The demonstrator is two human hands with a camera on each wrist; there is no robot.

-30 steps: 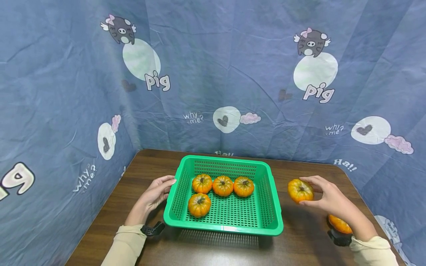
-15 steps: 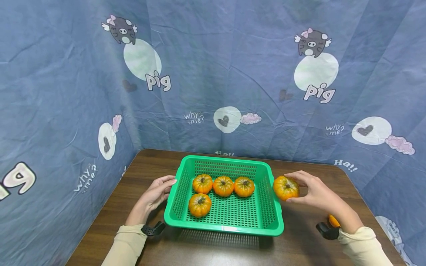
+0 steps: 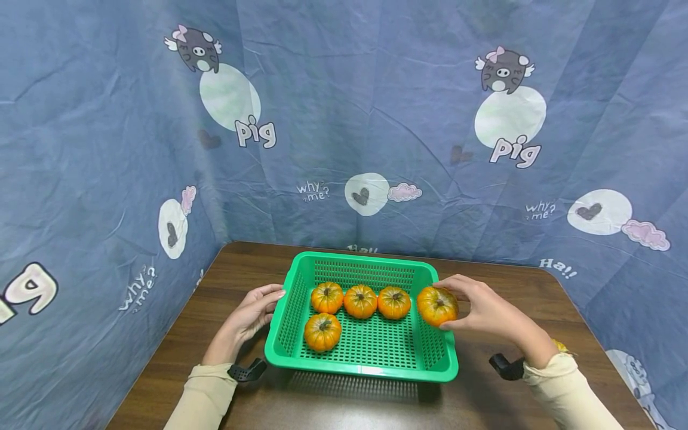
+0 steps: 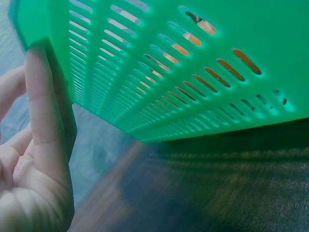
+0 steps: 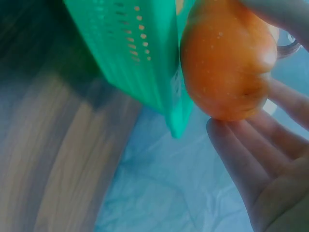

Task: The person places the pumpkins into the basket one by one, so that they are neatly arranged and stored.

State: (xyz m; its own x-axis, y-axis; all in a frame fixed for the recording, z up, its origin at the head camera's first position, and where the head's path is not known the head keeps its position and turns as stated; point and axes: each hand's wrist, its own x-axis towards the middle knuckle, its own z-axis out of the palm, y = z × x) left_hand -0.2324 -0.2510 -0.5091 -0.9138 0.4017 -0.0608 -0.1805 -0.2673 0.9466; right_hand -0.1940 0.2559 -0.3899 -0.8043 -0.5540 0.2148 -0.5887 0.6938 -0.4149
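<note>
My right hand (image 3: pixel 486 310) holds an orange pumpkin (image 3: pixel 437 306) with a brown stem between thumb and fingers, over the right rim of a green plastic basket (image 3: pixel 371 371). In the right wrist view, the pumpkin (image 5: pixel 227 63) appears beside the basket's outer wall (image 5: pixel 130 53), with fingertips round its lower side. Inside the basket are several similar pumpkins: three in a row at the back, including the middle one (image 3: pixel 360 301), and another pumpkin (image 3: pixel 322 332) in front at left. My left hand (image 3: pixel 252 313) holds the basket's left rim; its fingers (image 4: pixel 43 106) reach up to the rim.
The basket stands on a dark brown wooden table (image 3: pixel 177 358). A further pumpkin (image 3: pixel 560 346) is mostly hidden behind my right forearm. A blue patterned cloth (image 3: pixel 344 119) hangs behind the table and at its sides. Black bands with cameras are on both wrists.
My right hand has carried the pumpkin leftward, from the table's right side to over the basket's right rim. The left hand, basket and pumpkins inside it have stayed in place.
</note>
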